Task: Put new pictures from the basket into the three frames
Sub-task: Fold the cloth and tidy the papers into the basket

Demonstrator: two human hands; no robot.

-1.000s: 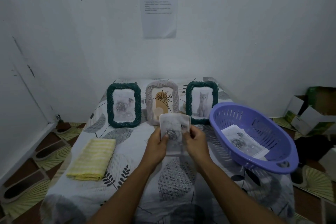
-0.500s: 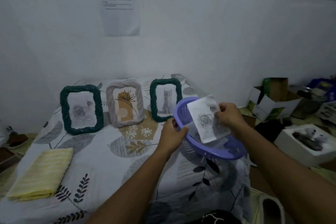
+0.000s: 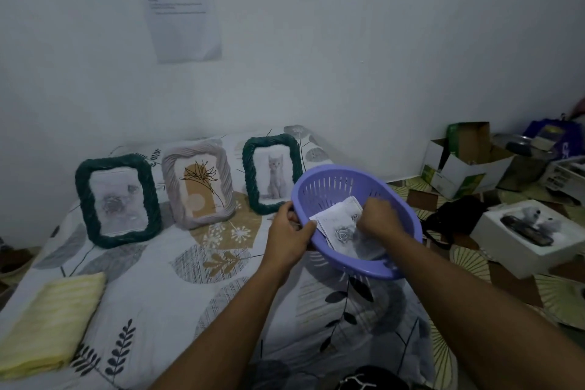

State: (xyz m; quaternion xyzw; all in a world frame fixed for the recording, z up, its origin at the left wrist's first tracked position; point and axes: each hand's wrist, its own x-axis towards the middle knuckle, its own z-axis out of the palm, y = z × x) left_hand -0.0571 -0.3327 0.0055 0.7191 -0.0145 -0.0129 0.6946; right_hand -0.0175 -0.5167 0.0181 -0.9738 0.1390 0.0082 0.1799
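Ok, status: bed sheet (image 3: 164,301) with a leaf print fills the lower frame, against a white wall with a printed paper sheet (image 3: 183,9) stuck on it. Purple basket (image 3: 329,187) is at the bed's right edge, tilted toward the camera; can't tell if it rests on the sheet. Three frames stand in a row along the wall: left green frame (image 3: 84,199) with a grey rose print, middle pale frame (image 3: 171,187) with a line-drawn flower, right green frame (image 3: 250,180) with a kitten, just beside the basket's far-left rim. Folded yellow towel (image 3: 53,326) lies at near left, well apart from the rest. Loose pictures sit inside the basket, rose picture (image 3: 340,231) on top. Left hand (image 3: 288,237) grips the basket's near-left rim, thumb hooked over the edge. Right hand (image 3: 378,220) is inside the basket on the rose picture's right edge, knuckles up, fingers curled; fingertips hidden and blurred, so pinching or only pressing, cannot tell.
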